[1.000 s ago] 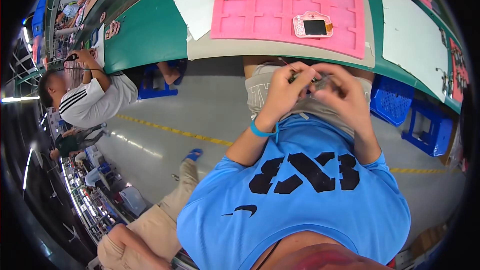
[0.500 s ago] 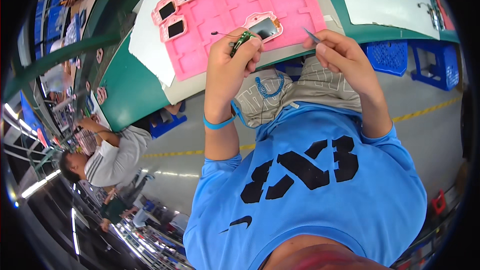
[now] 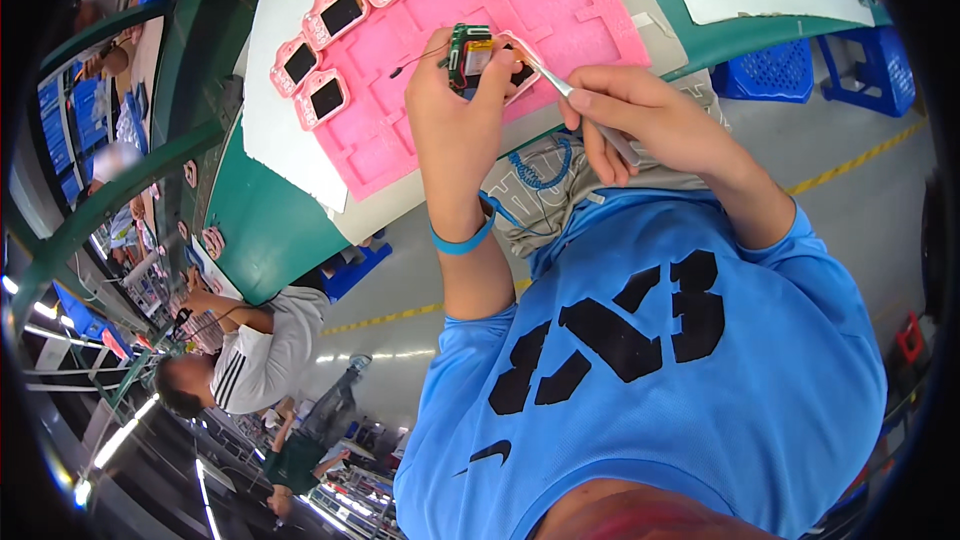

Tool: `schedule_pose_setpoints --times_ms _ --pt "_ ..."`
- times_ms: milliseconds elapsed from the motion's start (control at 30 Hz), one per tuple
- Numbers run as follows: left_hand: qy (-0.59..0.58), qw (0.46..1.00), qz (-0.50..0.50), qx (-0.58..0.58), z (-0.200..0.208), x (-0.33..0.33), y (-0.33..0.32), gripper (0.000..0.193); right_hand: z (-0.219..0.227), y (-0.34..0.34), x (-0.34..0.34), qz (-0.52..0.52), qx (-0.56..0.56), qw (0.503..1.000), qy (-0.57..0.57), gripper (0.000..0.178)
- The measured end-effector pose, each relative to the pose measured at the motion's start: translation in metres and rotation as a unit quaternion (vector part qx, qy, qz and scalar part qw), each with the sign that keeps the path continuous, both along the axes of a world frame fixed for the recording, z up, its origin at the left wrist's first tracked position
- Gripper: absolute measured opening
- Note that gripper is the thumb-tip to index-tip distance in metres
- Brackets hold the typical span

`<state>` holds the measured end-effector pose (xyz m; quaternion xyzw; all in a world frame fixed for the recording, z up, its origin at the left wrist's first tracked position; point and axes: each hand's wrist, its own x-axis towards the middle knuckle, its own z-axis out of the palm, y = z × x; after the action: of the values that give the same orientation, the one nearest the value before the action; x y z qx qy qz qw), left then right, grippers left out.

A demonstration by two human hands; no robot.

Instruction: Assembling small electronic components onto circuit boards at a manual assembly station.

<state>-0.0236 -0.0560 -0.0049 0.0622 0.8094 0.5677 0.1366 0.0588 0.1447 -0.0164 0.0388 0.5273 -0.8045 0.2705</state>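
Observation:
My left hand [image 3: 455, 110] pinches a green circuit board [image 3: 456, 58] with a silver and yellow battery pack [image 3: 478, 57] on it. A thin dark wire [image 3: 412, 64] sticks out to the left of the board. In my right hand [image 3: 640, 120] is a pair of metal tweezers [image 3: 552, 78], its tip pointing at a pink casing [image 3: 522, 43] beside the board. Whether the tip touches the casing or the board I cannot tell. That casing has a dark screen and is partly hidden behind my left fingers.
A pink foam tray [image 3: 590, 15] with shaped recesses lies on the green table [image 3: 255, 225]. Several pink casings with dark screens, one of them this casing [image 3: 338, 13], line its left side. Blue plastic stools [image 3: 765, 75] stand beyond the table edge. A co-worker [image 3: 270, 345] sits at the left.
My right hand has turned and moved left, bringing the tweezers' tip near the board and casing. My left hand has tilted the board, so its battery pack now shows.

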Motion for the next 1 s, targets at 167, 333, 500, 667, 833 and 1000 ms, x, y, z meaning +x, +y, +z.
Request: schedule_pose_setpoints --times_ms 167,333,500,667,833,1000 --pt "-0.038 0.998 0.020 0.037 0.000 0.003 -0.003 0.018 0.000 -0.010 -0.002 0.021 -0.004 0.999 -0.044 0.027" --pt "-0.019 0.999 0.013 0.038 -0.004 0.004 -0.003 0.019 0.005 -0.012 -0.001 0.021 -0.005 0.997 -0.073 0.028" --pt "-0.006 0.999 0.013 0.047 -0.007 0.005 -0.003 0.019 0.001 -0.016 -0.002 0.012 -0.005 0.997 -0.075 0.029" --pt "0.016 0.999 0.007 0.041 -0.010 0.006 -0.004 0.019 -0.001 -0.019 -0.002 0.001 -0.003 0.998 -0.061 0.029" --pt "0.038 0.999 0.002 0.028 -0.013 0.008 -0.007 0.020 -0.001 -0.021 0.000 -0.003 -0.001 0.998 -0.065 0.029" --pt "-0.027 0.998 0.023 0.048 0.008 0.020 -0.017 0.022 -0.012 -0.020 0.004 -0.013 -0.013 0.999 -0.044 0.029"
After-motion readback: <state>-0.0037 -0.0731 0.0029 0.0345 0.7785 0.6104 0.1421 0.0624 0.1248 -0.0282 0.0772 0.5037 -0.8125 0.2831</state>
